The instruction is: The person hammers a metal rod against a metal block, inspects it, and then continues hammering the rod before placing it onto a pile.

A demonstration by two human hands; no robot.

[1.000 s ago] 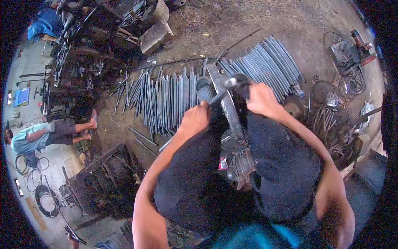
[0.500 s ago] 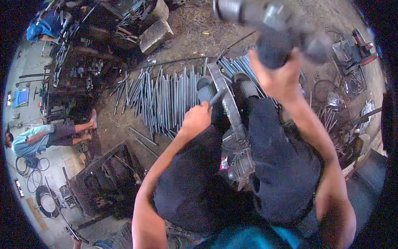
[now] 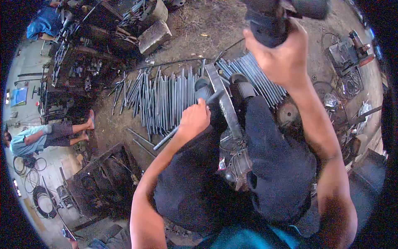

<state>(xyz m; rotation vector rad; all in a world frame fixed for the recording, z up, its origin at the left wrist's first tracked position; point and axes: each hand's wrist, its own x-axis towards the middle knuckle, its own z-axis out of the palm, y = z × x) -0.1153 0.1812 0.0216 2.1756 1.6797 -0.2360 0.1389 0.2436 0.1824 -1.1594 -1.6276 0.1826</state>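
My left hand (image 3: 195, 119) is closed around a metal rod (image 3: 166, 139), whose upper end rests against a flat metal bar (image 3: 224, 99) between my knees. Up at the top right, my right hand (image 3: 286, 58) grips a dark power tool (image 3: 269, 29), lifted above the floor and cut off by the frame's top edge. Many grey rods (image 3: 176, 97) lie side by side beyond my knees, with another bunch of rods (image 3: 253, 74) to their right.
A person (image 3: 35, 137) stands at the left, and another in blue (image 3: 44, 23) is at the upper left. A stone block (image 3: 154, 37) lies on the floor. A chop-saw-like machine (image 3: 350, 54) stands at the right, a dark metal frame (image 3: 103, 178) at lower left.
My right hand and the power tool have moved slightly up. The rod in my left hand now shows below the hand too, slanting down to the left.
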